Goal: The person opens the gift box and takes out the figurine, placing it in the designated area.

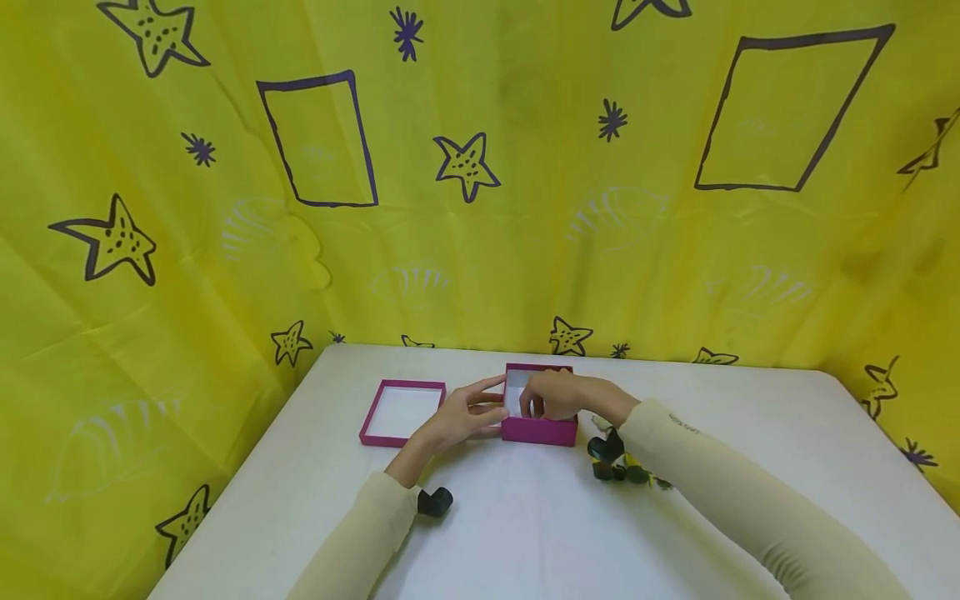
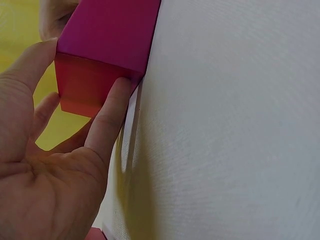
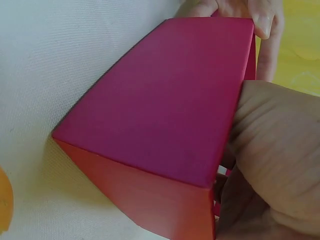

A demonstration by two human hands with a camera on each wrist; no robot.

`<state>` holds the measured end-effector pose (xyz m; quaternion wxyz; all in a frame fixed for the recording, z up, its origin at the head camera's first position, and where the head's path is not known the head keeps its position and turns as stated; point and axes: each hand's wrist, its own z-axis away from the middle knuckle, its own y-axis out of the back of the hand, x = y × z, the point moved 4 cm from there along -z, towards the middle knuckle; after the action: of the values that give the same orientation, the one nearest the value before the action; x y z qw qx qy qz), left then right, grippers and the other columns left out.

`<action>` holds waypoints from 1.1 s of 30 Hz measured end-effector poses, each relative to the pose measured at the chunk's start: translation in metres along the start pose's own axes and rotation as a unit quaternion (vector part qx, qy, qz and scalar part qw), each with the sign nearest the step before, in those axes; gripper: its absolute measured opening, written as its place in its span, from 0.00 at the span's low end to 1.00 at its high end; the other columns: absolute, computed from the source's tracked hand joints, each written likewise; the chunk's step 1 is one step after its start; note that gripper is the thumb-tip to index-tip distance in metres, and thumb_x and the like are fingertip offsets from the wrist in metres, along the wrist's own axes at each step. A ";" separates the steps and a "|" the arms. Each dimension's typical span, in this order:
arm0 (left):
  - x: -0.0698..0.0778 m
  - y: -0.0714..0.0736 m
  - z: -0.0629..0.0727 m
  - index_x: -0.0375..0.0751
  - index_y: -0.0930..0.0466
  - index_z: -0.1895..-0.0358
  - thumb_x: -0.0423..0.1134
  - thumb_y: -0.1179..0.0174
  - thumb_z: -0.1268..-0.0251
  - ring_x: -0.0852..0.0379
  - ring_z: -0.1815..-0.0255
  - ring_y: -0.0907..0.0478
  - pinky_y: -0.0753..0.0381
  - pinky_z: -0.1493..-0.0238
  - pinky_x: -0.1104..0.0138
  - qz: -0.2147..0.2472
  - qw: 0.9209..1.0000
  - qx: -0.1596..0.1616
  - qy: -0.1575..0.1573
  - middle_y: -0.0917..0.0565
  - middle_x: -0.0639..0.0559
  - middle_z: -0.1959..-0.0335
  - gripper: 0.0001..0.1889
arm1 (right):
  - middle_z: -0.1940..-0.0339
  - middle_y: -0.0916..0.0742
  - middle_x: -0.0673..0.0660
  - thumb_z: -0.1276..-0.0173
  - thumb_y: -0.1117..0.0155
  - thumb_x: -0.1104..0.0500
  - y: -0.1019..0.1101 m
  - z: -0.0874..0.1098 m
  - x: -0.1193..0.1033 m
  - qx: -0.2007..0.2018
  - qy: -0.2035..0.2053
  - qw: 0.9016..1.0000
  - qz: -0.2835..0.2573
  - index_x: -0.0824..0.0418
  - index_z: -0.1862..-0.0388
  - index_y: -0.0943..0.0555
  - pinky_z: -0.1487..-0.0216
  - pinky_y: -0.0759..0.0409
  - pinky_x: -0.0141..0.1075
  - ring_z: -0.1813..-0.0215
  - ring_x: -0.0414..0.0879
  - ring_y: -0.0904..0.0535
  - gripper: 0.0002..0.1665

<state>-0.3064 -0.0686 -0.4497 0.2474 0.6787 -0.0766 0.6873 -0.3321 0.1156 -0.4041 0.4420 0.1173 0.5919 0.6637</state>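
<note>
A magenta box [image 1: 540, 432] with a pale interior stands open-topped on the white table. My left hand [image 1: 459, 416] is at its left side, fingers spread and mostly straight; in the left wrist view the thumb touches a top corner and another fingertip presses low on the end wall. From above, my right hand [image 1: 557, 395] reaches into the box with its fingers bent downward. The front wall [image 3: 160, 95] and the hand itself hide those fingertips, so I cannot tell whether they hold anything. A matching shallow lid [image 1: 405, 412] lies inside-up to the left.
Small green and yellow objects [image 1: 636, 473] lie right of the box, partly covered by the right forearm and its dark wrist camera [image 1: 606, 448]. An orange rounded object [image 3: 5, 202] shows at the right wrist view's edge. A yellow patterned curtain [image 1: 517, 250] hangs behind the table [image 1: 495, 533].
</note>
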 end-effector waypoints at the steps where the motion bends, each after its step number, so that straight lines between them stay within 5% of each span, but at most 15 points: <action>1: 0.000 0.000 0.000 0.59 0.33 0.22 0.45 0.33 0.29 0.41 0.32 0.24 0.16 0.42 0.56 0.000 1.000 0.000 0.000 0.25 0.41 0.30 0.34 | 0.66 0.14 0.47 0.34 0.31 0.70 0.000 0.000 0.000 0.000 0.000 1.000 0.001 0.51 0.60 0.10 0.57 0.17 0.39 0.62 0.44 0.22 0.14; 15: 0.001 0.000 0.002 0.59 0.34 0.22 0.45 0.33 0.29 0.42 0.32 0.24 0.17 0.40 0.56 -0.001 1.000 0.000 0.000 0.25 0.41 0.30 0.34 | 0.66 0.15 0.46 0.33 0.34 0.72 -0.003 -0.006 0.000 -0.004 0.010 1.000 -0.002 0.51 0.56 0.09 0.56 0.17 0.39 0.61 0.43 0.22 0.18; 22: -0.001 0.000 0.002 0.54 0.32 0.23 0.44 0.33 0.29 0.43 0.34 0.22 0.17 0.41 0.57 0.002 1.000 -0.007 -0.007 0.23 0.41 0.31 0.33 | 0.65 0.14 0.50 0.34 0.32 0.71 -0.005 -0.010 -0.006 -0.005 0.063 0.998 -0.025 0.55 0.55 0.10 0.54 0.19 0.36 0.61 0.42 0.23 0.15; 33: -0.002 0.001 0.000 0.52 0.30 0.24 0.43 0.33 0.29 0.45 0.35 0.20 0.18 0.40 0.58 -0.004 1.000 -0.005 -0.007 0.22 0.42 0.32 0.32 | 0.67 0.16 0.47 0.35 0.34 0.74 -0.007 -0.013 -0.004 0.001 0.074 0.997 -0.036 0.55 0.56 0.10 0.57 0.20 0.34 0.62 0.41 0.24 0.17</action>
<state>-0.3065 -0.0700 -0.4513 0.2530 0.6829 -0.0786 0.6808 -0.3352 0.1033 -0.4121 0.4202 0.0466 0.6275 0.6538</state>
